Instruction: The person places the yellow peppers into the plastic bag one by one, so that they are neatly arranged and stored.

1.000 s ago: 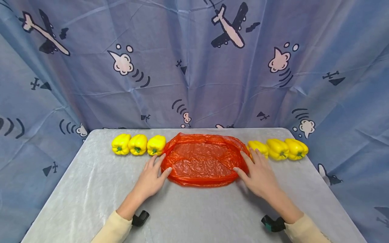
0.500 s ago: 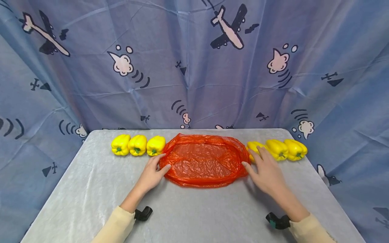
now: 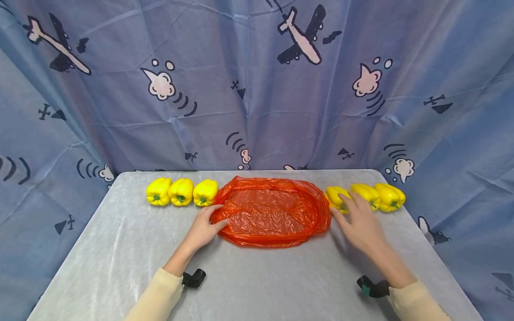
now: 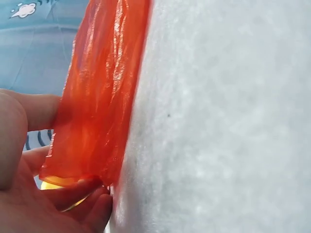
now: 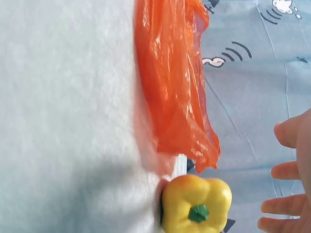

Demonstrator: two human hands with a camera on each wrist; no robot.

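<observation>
A red plastic bag point(image 3: 267, 216) lies mid-table, its wide mouth spread open upward. My left hand point(image 3: 202, 227) holds the bag's left end. In the left wrist view, the thumb point(image 4: 41, 111) reaches over the bag's rim while the lower fingers point(image 4: 95, 206) curl at its outer end. My right hand point(image 3: 363, 225) is apart from the bag, its fingers relaxed and spread. It hovers by the nearest yellow bell pepper point(image 3: 336, 198) on the right, overlapping it in the head view. The right wrist view shows this pepper point(image 5: 194, 206) beside the bag's end, the right fingers point(image 5: 286, 206) off to its side.
A row of yellow bell peppers point(image 3: 181, 192) stands left of the bag. More yellow peppers point(image 3: 389, 197) continue the row at right. The table point(image 3: 257, 285) has a pale grey cover, and a blue patterned curtain point(image 3: 217, 89) hangs behind it.
My right hand has left the bag's right rim and moved right, toward the nearest pepper. My left hand has stayed at the left end, shifting slightly. The bag and peppers stay put.
</observation>
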